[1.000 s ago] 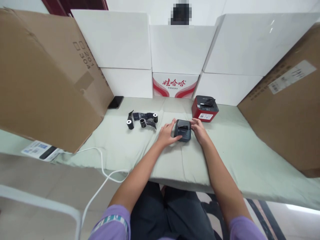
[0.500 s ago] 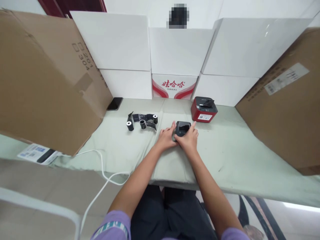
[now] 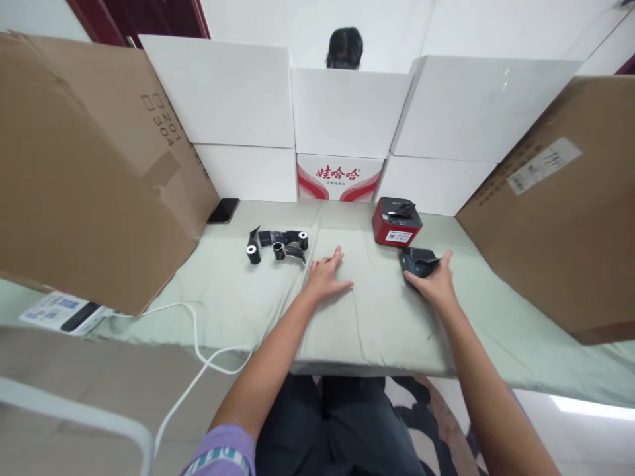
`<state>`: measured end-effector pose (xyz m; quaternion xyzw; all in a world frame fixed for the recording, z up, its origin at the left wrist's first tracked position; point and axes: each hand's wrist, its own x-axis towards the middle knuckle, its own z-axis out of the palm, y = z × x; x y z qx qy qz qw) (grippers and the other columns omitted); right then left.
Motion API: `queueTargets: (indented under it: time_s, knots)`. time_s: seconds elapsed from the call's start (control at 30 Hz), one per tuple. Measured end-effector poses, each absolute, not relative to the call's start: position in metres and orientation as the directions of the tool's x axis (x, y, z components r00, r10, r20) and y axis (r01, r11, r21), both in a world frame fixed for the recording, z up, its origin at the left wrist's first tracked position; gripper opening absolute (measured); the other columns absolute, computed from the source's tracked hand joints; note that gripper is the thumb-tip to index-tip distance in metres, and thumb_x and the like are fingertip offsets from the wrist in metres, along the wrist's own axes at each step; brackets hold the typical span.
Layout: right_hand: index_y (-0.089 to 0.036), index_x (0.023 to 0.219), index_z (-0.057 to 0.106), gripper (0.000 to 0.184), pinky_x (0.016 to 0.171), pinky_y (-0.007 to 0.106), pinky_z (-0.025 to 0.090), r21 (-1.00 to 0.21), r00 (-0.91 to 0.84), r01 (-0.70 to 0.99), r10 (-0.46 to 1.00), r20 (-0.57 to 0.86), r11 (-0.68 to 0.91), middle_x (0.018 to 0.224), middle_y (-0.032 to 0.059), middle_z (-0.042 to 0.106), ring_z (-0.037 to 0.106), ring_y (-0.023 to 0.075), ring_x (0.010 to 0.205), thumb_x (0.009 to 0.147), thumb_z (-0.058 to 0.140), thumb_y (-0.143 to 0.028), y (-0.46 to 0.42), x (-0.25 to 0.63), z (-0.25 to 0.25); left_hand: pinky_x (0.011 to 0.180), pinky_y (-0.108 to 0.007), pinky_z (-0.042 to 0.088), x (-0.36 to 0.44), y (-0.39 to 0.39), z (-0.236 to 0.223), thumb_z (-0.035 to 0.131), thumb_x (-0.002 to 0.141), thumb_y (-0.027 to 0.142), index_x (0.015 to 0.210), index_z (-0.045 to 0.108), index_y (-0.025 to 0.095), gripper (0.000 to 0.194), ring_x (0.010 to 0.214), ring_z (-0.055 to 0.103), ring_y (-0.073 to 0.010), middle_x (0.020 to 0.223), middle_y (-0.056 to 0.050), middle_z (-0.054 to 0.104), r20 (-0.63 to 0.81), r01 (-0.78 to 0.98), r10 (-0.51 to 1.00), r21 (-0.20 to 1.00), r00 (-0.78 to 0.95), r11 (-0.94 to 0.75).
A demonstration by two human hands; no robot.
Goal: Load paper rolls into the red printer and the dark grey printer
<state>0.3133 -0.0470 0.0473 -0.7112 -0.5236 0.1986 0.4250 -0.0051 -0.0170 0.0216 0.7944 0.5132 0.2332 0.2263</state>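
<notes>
My right hand [image 3: 436, 281] grips a small black receipt printer [image 3: 414, 259], thumb on its near left side and fingers along its right. A dark strip sticks out of the printer's top. My left hand [image 3: 327, 277] rests on the cloth with fingers spread, touching nothing else. Just behind the black printer stands a red and black printer [image 3: 395, 231], a crumpled black strip on its top. To the left of my left hand are several black paper rolls: one upright [image 3: 253, 255], another with its strip trailing [image 3: 279, 251], and a third [image 3: 303, 240] joined to a longer strip.
White boxes [image 3: 218, 92] form a wall at the back, one with red lettering [image 3: 340, 177]. Large cardboard boxes flank the table at left [image 3: 89, 178] and right [image 3: 560, 225]. A phone [image 3: 223, 211] lies by the left box. A white cable [image 3: 198, 330] hangs over the front edge.
The black printer has moved right, close in front of the red printer, in my right hand. My left hand has let go of it and stays near its earlier spot, fingers spread.
</notes>
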Motion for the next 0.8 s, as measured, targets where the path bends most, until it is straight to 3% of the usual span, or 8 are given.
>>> queueTargets:
  time_s: [0.1, 0.17, 0.27, 0.33, 0.43, 0.6, 0.7, 0.8]
  knots:
    - [-0.019, 0.165, 0.0, 0.14, 0.128, 0.056, 0.02, -0.831, 0.393, 0.543, 0.911, 0.129, -0.116, 0.167, 0.0212, 0.028, 0.024, 0.037, 0.157, 0.06, 0.083, -0.061, -0.042, 0.332, 0.063, 0.12, -0.053, 0.029, -0.005, -0.02, 0.023, 0.069, 0.086, 0.048, 0.164, 0.013, 0.024, 0.099, 0.146, 0.044, -0.0293, 0.157, -0.013, 0.05, 0.128, 0.704, 0.942, 0.635, 0.311, -0.319]
    - [-0.026, 0.164, 0.013, 0.114, 0.128, 0.054, 0.021, -0.903, 0.372, 0.427, 0.92, 0.126, -0.049, 0.169, 0.0149, 0.028, 0.027, 0.032, 0.157, 0.073, 0.07, -0.065, -0.032, 0.35, 0.076, 0.122, -0.053, 0.027, -0.005, -0.021, 0.025, 0.062, 0.09, 0.046, 0.164, 0.019, 0.023, 0.088, 0.15, 0.041, -0.0287, 0.159, -0.014, 0.047, 0.07, 0.7, 0.961, 0.672, 0.267, -0.244]
    - [-0.033, 0.145, 0.049, 0.067, 0.126, 0.055, 0.026, -0.977, 0.346, 0.207, 0.938, 0.031, -0.044, 0.157, 0.0106, 0.05, 0.041, 0.0291, 0.151, 0.085, 0.05, -0.064, 0.002, 0.374, 0.092, 0.124, -0.053, 0.025, -0.001, -0.015, 0.034, 0.063, 0.088, 0.051, 0.161, 0.027, 0.018, 0.089, 0.153, 0.036, -0.0326, 0.162, -0.017, 0.04, -0.09, 0.724, 0.961, 0.678, 0.26, -0.132]
    - [-0.031, 0.125, 0.062, 0.05, 0.122, 0.055, 0.033, -0.985, 0.329, 0.132, 0.943, -0.061, -0.109, 0.147, 0.0119, 0.06, 0.048, 0.0298, 0.145, 0.085, 0.051, -0.06, 0.033, 0.38, 0.098, 0.122, -0.051, 0.03, 0.009, -0.003, 0.045, 0.068, 0.081, 0.059, 0.16, 0.03, 0.015, 0.098, 0.15, 0.04, -0.0363, 0.161, -0.019, 0.04, -0.203, 0.726, 0.94, 0.685, 0.274, -0.064]
    - [-0.027, 0.102, 0.065, 0.032, 0.109, 0.049, 0.049, -0.981, 0.297, 0.064, 0.942, -0.157, -0.183, 0.127, 0.0131, 0.07, 0.061, 0.0293, 0.129, 0.082, 0.058, -0.052, 0.077, 0.372, 0.1, 0.118, -0.046, 0.039, 0.042, 0.031, 0.064, 0.068, 0.078, 0.066, 0.159, 0.033, 0.012, 0.103, 0.147, 0.045, -0.0376, 0.16, -0.021, 0.041, -0.23, 0.644, 0.933, 0.765, 0.276, -0.002]
    - [-0.023, 0.085, 0.063, 0.013, 0.08, 0.036, 0.06, -0.954, 0.219, 0.001, 0.931, -0.292, -0.3, 0.084, 0.0067, 0.072, 0.068, 0.0219, 0.08, 0.08, 0.065, -0.035, 0.11, 0.345, 0.1, 0.122, -0.038, 0.033, 0.125, 0.102, 0.087, 0.055, 0.093, 0.051, 0.153, 0.043, 0.006, 0.076, 0.152, 0.038, -0.0318, 0.161, -0.02, 0.04, -0.034, 0.295, 0.99, 0.955, 0.137, -0.008]
    - [-0.022, 0.085, 0.064, 0.009, 0.073, 0.032, 0.059, -0.953, 0.233, 0.015, 0.928, -0.291, -0.302, 0.08, 0.0043, 0.072, 0.066, 0.0191, 0.072, 0.078, 0.068, -0.026, 0.108, 0.333, 0.101, 0.116, -0.037, 0.04, 0.154, 0.122, 0.091, 0.051, 0.096, 0.039, 0.145, 0.054, 0.01, 0.058, 0.141, 0.053, -0.0295, 0.148, -0.016, 0.059, -0.011, 0.22, 0.994, 0.975, 0.111, -0.013]
    - [-0.022, 0.089, 0.067, 0.016, 0.076, 0.034, 0.06, -0.959, 0.212, 0.051, 0.941, -0.264, -0.281, 0.087, 0.0041, 0.075, 0.069, 0.0199, 0.078, 0.074, 0.072, -0.02, 0.101, 0.32, 0.104, 0.112, -0.037, 0.044, 0.148, 0.122, 0.089, 0.053, 0.093, 0.032, 0.137, 0.063, 0.013, 0.049, 0.129, 0.062, -0.0277, 0.134, -0.012, 0.071, 0.02, 0.194, 0.995, 0.98, 0.102, -0.04]
